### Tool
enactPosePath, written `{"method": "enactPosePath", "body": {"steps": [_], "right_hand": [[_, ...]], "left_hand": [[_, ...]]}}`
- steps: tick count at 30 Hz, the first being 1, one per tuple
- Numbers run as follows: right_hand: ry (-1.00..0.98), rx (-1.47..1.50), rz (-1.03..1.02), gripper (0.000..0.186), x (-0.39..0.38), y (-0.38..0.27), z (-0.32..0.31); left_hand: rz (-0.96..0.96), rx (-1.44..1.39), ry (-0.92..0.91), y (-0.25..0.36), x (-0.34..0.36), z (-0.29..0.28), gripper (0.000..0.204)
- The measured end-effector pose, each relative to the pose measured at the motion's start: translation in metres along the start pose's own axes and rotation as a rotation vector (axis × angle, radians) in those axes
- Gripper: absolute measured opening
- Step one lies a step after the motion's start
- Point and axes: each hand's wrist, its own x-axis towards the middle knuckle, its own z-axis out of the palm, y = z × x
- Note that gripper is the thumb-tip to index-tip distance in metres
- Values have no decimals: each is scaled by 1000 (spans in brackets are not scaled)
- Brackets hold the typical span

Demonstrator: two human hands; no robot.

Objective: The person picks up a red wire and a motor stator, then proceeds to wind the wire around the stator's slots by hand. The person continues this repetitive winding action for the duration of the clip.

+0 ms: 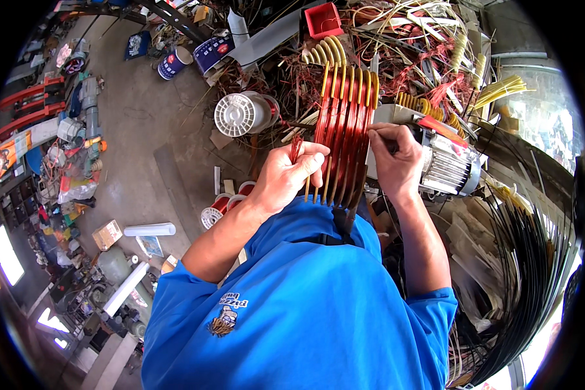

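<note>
In front of my waist stand several side-by-side coils of red copper wire (340, 130), with yellow sleeving around their far ends. My left hand (288, 174) is closed at the left side of the coils, and a short tuft of red wire (296, 148) sticks up out of its curled fingers. At the right side of the coils, my right hand (400, 159) makes a pinch of thumb and fingers; whatever lies between the fingertips is too small to tell. Dark brown strips (351, 201) hang at the near end of the coils.
A grey finned electric motor (445, 170) sits just right of my right hand. Beyond are a tangle of wire scraps (416, 58), a red bin (323, 21) and a white spool (235, 115). Black rods (526, 273) bend along the right. Tools and parts line the left floor (127, 117).
</note>
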Motion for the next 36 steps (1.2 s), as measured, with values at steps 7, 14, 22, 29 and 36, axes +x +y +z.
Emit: {"method": "enactPosePath", "body": {"steps": [7,14,22,29,36], "right_hand": [[36,196,331,10,9,6,-5],[53,396,553,11,26,6,-7],[72,288,488,13,19,9,-3],[-14,-132,-20,14,-6,-10,22],[-113,-271,-121,14,-11,-13,27]], "left_hand": [[119,70,42,-15,7,-3,23],[625,1159,204,12,38,20,34],[661,1262,194,8,64,25,11],[267,539,180,1,48,23,12],[269,506,187,0,41,28,6]]}}
